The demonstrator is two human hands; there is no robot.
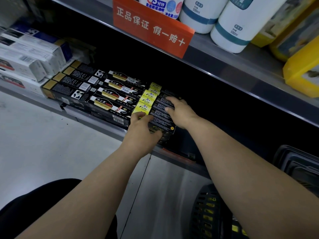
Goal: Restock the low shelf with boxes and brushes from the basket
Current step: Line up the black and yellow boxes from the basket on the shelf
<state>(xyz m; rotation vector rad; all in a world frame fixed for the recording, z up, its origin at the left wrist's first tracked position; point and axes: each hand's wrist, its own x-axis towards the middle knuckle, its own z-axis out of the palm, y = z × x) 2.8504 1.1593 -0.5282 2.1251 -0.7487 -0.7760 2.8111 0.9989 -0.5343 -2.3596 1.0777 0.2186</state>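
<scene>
Boxes line the low shelf [96, 118] from its left end: white boxes [25, 54] stacked at the far left, then black boxes [81, 87] lying flat in rows, then yellow-ended boxes [150, 99], and last the dark boxes [161, 118], a small stack at the shelf's front edge with both hands on it.

These look like long, thin cartons of printed card. They are probably light and stiff along their length, with slick faces that would let one slide off another, and with corners that would dent under a hard squeeze. I judge the best hold to be at the two ends or along the long sides, with something bearing down on top so the stack stays square.

The left hand [143, 130] reaches in with the forearm nearly straight. Its thumb lies on top and its fingers are curled round the near end of the stack. The right hand [181, 112] comes in from the right with the wrist bent inward and lies across the top of the stack, its fingers stretched over the lids and pressing down rather than pinching.

The basket [205, 213] stands on the floor at lower right, below the right forearm. Yellow shows through its slots; I cannot tell whether that is boxes or brushes
</scene>
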